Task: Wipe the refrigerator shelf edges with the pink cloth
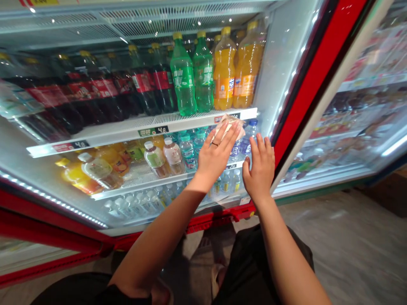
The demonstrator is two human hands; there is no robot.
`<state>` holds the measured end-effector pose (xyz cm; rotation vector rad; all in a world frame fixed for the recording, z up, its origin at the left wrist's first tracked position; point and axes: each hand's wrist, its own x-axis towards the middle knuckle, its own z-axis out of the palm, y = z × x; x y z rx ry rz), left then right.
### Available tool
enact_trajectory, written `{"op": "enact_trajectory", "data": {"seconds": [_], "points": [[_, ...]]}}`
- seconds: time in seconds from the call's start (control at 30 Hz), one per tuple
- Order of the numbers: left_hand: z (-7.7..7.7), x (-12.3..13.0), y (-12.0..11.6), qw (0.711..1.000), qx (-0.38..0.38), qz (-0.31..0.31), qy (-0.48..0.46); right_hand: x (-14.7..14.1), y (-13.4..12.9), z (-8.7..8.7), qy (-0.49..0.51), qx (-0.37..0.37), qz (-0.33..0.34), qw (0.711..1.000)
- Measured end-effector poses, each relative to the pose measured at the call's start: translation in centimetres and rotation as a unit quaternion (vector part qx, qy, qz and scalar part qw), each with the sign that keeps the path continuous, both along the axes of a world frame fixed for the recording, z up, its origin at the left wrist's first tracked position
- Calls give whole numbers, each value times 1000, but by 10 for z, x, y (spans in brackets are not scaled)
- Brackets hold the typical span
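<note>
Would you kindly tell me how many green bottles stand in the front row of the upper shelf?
2: one green bottle beside a cola bottle, another green bottle beside an orange-drink bottle. Others may be hidden behind.

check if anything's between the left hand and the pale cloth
Nothing visible does: the left hand lies on the pale cloth, fingers extended over it. The right hand is beside them, to the right, not between.

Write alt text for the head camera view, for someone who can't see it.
A left hand lies flat over a pale crumpled wipe at the front of a red-framed drinks fridge, the open right hand beside it. Dark, green and orange bottled drinks line the upper shelf.
</note>
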<state>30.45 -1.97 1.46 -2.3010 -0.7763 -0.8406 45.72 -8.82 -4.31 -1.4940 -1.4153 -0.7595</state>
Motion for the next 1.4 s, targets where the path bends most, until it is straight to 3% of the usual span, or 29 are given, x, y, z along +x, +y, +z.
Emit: {"op": "enact_trajectory", "data": {"seconds": [0.3, 0.63, 1.0, 1.23, 1.4], "points": [[-16, -14, 0, 999, 10, -30, 15, 4, -4, 0, 9, -8, 10, 1000], [3, 17, 5, 999, -3, -32, 5, 2, -2, 1, 12, 4, 9, 1000], [-11, -1, 1, 999, -1, -40, 19, 6, -2, 1, 5, 6, -6, 1000], [5, 26, 4, 999, -9, -36, -2, 7, -1, 0, 11, 8, -12, 1000], [0, 28, 4, 999, -8, -45, 14, 9, 1, -1, 11, 14, -10, 1000]]}}
